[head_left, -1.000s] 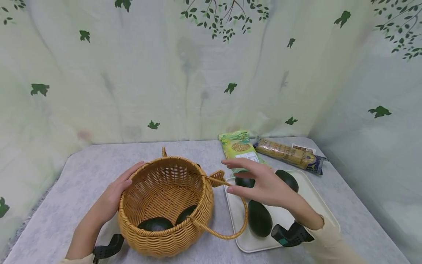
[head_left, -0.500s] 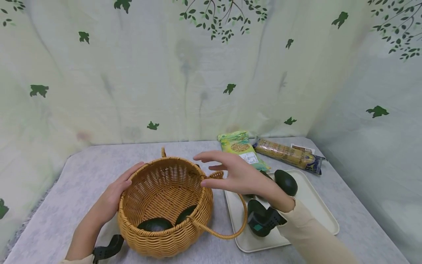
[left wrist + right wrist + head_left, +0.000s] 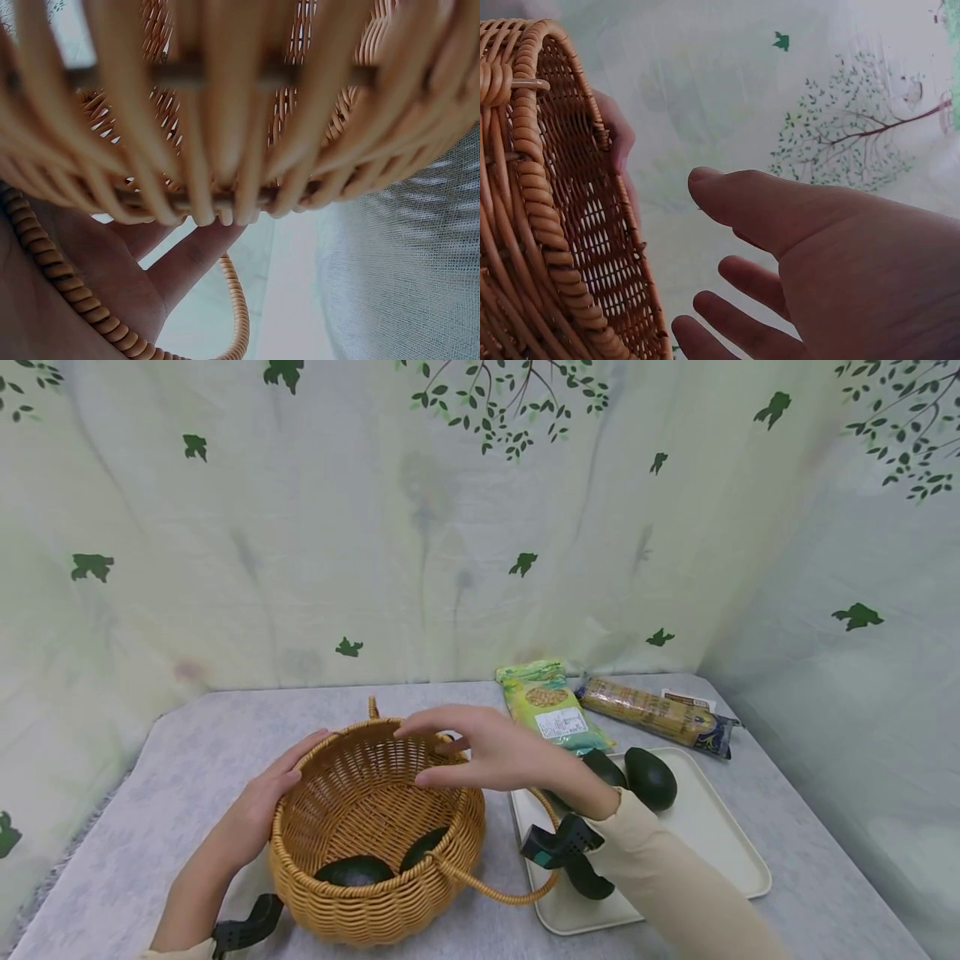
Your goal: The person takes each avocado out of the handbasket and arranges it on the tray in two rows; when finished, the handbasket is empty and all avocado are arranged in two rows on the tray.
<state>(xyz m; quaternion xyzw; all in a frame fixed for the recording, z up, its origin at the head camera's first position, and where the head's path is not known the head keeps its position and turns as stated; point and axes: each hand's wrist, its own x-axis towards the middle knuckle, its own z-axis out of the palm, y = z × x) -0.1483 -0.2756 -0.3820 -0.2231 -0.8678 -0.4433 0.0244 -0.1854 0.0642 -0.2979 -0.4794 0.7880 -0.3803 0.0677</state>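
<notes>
A round wicker basket [image 3: 375, 922] stands at the front left with two dark green avocados [image 3: 354, 870] in its bottom. My left hand [image 3: 258, 806] rests against its left side, fingers lying along the outside near the rim and thumb at the edge. In the left wrist view a wicker handle [image 3: 75, 289] crosses that palm. My right hand [image 3: 487, 752] is above the basket's right rim, thumb and fingers apart, holding nothing. In the right wrist view its fingers point toward the basket's opening. More avocados [image 3: 650, 778] lie on a white tray, partly hidden by my right forearm.
The white tray [image 3: 720, 835] is right of the basket, whose other handle [image 3: 517, 897] hangs over its near left edge. Behind it lie a green and yellow food bag [image 3: 536, 693] and a long package [image 3: 652, 710]. A leaf-print cloth [image 3: 450, 568] backs the table.
My right hand has moved left, from over the tray to over the basket's right rim, uncovering avocados at the tray's back. My left hand and the basket have stayed put.
</notes>
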